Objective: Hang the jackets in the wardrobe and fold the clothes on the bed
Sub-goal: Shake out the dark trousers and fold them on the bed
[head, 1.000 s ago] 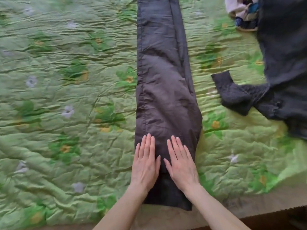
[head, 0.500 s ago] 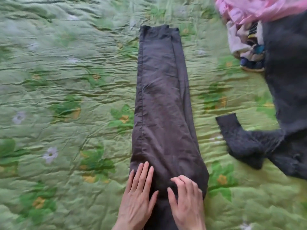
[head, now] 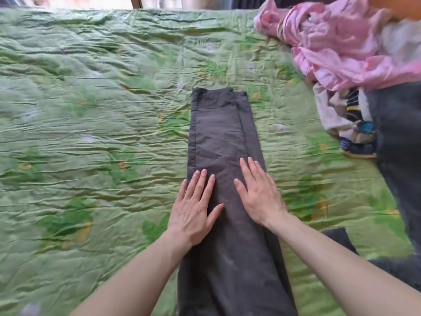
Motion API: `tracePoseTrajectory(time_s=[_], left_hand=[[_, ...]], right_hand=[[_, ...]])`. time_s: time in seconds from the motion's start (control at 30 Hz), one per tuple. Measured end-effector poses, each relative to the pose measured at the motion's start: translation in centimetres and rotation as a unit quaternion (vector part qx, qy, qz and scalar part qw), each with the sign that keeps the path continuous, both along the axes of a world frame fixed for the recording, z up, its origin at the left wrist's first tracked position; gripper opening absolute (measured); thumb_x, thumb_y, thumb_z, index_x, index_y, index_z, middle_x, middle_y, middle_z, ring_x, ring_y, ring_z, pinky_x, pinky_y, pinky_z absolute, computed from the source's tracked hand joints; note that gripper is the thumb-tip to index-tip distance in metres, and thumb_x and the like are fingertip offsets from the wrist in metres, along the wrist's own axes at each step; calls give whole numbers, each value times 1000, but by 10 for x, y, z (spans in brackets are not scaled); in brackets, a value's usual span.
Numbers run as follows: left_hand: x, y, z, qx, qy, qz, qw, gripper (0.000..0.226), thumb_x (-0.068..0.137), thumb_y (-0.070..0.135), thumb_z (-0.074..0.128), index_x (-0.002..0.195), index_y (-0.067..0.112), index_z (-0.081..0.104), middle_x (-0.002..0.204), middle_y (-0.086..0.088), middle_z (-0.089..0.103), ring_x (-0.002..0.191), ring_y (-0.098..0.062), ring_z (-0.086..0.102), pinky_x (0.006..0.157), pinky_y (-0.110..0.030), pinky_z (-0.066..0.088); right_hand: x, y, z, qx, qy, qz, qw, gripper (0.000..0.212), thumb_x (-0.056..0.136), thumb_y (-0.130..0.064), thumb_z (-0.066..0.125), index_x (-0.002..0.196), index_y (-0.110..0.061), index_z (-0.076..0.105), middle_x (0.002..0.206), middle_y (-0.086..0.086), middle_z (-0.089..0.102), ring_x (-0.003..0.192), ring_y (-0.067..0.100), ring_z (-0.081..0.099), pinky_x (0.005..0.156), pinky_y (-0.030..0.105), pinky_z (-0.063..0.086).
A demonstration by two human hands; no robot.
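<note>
Dark trousers (head: 223, 137) lie lengthwise along the middle of the green bedspread (head: 91, 133). Left hand (head: 193, 208) and right hand (head: 259, 195) press flat on the trousers side by side, fingers straight, each grip open and clasping nothing. A pink garment (head: 337, 44) is heaped right of the trousers.

Wide bed (head: 91, 124) under a wrinkled green floral quilt (head: 95, 156), bright daylight along its far edge, a dark upright frame (head: 136, 2) behind
</note>
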State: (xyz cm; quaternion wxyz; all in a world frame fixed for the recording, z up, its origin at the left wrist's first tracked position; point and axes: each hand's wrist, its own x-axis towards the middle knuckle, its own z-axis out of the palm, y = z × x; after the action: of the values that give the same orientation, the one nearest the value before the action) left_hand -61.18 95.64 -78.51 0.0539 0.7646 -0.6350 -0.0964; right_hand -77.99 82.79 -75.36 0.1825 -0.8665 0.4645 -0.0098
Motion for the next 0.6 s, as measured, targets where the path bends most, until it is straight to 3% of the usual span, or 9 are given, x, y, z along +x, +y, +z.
tracePoseTrajectory(time_s=[0.1,0.2,0.33,0.43,0.5,0.6], left_hand=[[27,-46,2,4,12,13,1000,86,93,72,5,167,29,-1,175,-2,-10,161,-21,-13,131,-42,-2],[48,-88,3,7,42,78,996,90,88,76,-1,166,32,-4,173,-14,-14,161,-30,-11,131,-41,-1],[65,-132,1,3,68,136,988,81,101,70,17,167,27,0,173,-21,-8,161,-32,-8,131,-41,-2],[70,-154,-1,-11,54,118,991,80,105,64,25,167,20,3,174,-15,-7,161,-27,-6,131,-39,-2],[70,-165,-3,-25,56,130,990,79,105,63,26,167,18,6,174,-14,-5,162,-26,-4,131,-39,-1],[61,-177,-4,-53,55,133,988,76,106,59,29,167,18,11,175,-11,-2,162,-24,-4,130,-41,-1]], right_hand=[[34,-46,-2,81,-33,-97,991,70,108,-52,27,166,-17,11,173,7,16,159,21,16,128,38,14],[64,-86,-1,51,-26,-173,983,64,108,-44,39,162,-13,26,165,10,35,150,30,33,119,43,27],[102,-135,-6,60,-134,-242,959,52,102,-43,55,145,-13,51,138,13,62,131,35,53,106,40,40],[118,-159,-11,70,-162,-291,940,31,101,-40,57,119,-16,65,120,10,71,117,33,63,82,32,40],[119,-165,-14,34,-158,-297,941,21,101,-36,57,107,-18,67,115,8,72,110,32,64,76,31,37],[109,-170,-15,-25,-152,-315,937,21,104,-37,54,107,-19,65,119,8,68,109,32,64,74,32,37]])
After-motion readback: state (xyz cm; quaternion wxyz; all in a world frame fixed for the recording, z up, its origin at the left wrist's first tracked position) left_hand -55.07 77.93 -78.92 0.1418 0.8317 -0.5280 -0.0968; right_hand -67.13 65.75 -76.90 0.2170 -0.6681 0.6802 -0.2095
